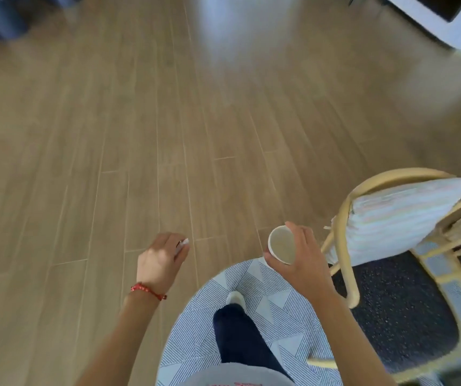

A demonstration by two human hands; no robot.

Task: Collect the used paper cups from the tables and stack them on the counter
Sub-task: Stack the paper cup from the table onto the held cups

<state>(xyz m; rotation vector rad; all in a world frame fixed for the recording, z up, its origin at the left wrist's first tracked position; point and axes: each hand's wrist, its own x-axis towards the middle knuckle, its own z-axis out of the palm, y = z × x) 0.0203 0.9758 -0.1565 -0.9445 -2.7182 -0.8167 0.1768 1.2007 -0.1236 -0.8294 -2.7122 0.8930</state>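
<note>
A rattan chair (407, 274) with a white striped cushion (402, 215) and dark seat pad is standing just right of the right hand (302, 254), which is curling around one paper cup (281, 244), its mouth tilting toward the camera. The left hand (161, 260) is closing on something small and white (182, 244), too blurred to name. One shoe (235, 298) is stepping on a round patterned rug (251, 277) over wood-plank flooring (140, 121).

A: What is there to see of the cups?

B: One small white paper cup (281, 244), round-rimmed, its inside a dull beige.

A: Upright?

B: No, tipped, with the open mouth facing up toward the camera and slightly left. It looks empty, though blur hides detail.

A: Where is it?

B: In the air, gripped around its wall, above the wooden floor and the rug's edge.
</note>
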